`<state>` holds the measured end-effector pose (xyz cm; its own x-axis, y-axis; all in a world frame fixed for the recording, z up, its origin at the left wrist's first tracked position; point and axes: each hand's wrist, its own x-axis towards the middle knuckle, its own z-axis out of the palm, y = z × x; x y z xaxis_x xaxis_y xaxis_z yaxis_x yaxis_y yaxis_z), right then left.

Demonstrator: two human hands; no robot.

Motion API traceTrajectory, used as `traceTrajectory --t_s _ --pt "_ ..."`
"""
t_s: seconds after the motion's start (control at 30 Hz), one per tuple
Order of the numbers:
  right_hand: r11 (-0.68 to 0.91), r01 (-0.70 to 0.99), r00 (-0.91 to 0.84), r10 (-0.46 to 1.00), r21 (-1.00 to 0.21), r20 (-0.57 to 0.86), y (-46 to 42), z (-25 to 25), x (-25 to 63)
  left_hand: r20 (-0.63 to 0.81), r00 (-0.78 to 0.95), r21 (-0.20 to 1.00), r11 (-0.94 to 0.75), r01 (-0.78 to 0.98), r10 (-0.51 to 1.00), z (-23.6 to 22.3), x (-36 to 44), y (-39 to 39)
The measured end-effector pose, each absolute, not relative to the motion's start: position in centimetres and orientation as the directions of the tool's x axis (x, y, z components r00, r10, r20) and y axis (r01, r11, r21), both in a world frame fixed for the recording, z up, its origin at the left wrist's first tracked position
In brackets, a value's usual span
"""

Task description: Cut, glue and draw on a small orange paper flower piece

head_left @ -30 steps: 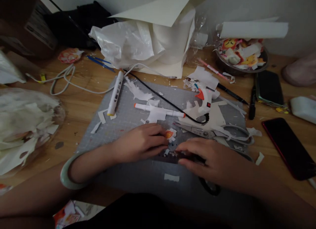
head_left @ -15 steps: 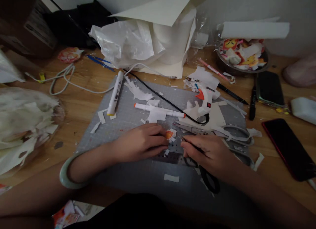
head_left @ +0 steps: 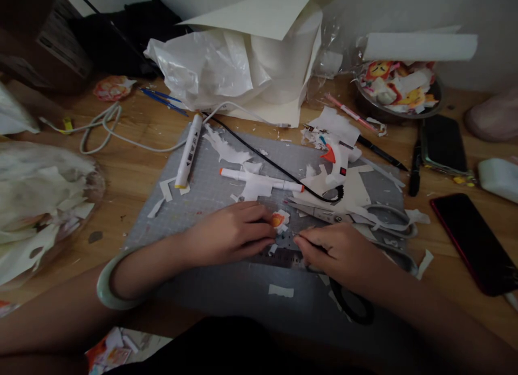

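My left hand point(head_left: 238, 232) is closed, its fingertips at the edge of a small paper cutout point(head_left: 278, 219) with an orange middle and a white border. Facing it a short way to the right, my right hand point(head_left: 338, 251) is pinched closed around black-handled scissors point(head_left: 366, 316). One handle loop shows below the palm; the blades are mostly hidden by the fingers. Between and below the hands lies a metal ruler point(head_left: 283, 258) on the grey cutting mat point(head_left: 226, 297). A white paper scrap point(head_left: 280, 291) is nearer my body.
Large grey-handled scissors point(head_left: 335, 216), a white glue gun point(head_left: 338, 162) with its black cord, and white markers point(head_left: 188, 154) lie ahead. A phone point(head_left: 473, 243) is at right, a metal bowl of paper pieces point(head_left: 399, 113) at the back, a plastic bag of scraps point(head_left: 52, 202) at left.
My right hand has shifted slightly left, and the black handle loop below it has swung right. My left hand and the cutout have barely moved.
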<state>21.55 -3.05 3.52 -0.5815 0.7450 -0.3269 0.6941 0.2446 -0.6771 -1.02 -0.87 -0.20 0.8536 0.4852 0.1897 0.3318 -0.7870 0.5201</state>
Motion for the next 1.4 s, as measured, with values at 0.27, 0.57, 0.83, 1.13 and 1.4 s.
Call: traceTrajectory --t_s 0.27,0.57,0.83,1.13,1.4 --pt "0.28 0.759 -0.552 0.756 -0.588 -0.352 -3.0 2.8 20.8 0.183 0.864 0.445 -0.823 0.353 0.469 0.0 -0.9 -1.2" --pt "0.226 0.797 -0.505 0.758 -0.561 -0.412 -3.0 2.9 20.7 0.202 0.856 0.362 -0.848 0.387 0.477 0.1 -0.7 -1.6" --pt "0.25 0.813 -0.496 0.771 -0.526 -0.399 -3.0 2.8 20.5 0.201 0.874 0.327 -0.872 0.365 0.442 0.2 -0.8 -1.4" --pt "0.289 0.852 -0.478 0.77 -0.437 -0.423 -2.8 3.1 20.3 0.226 0.879 0.31 -0.887 0.343 0.419 0.2 -0.6 -1.3" --pt "0.251 0.905 -0.394 0.8 -0.345 -0.452 -3.5 4.1 20.7 0.18 0.897 0.341 -0.881 0.327 0.403 0.1 -0.7 -1.2"
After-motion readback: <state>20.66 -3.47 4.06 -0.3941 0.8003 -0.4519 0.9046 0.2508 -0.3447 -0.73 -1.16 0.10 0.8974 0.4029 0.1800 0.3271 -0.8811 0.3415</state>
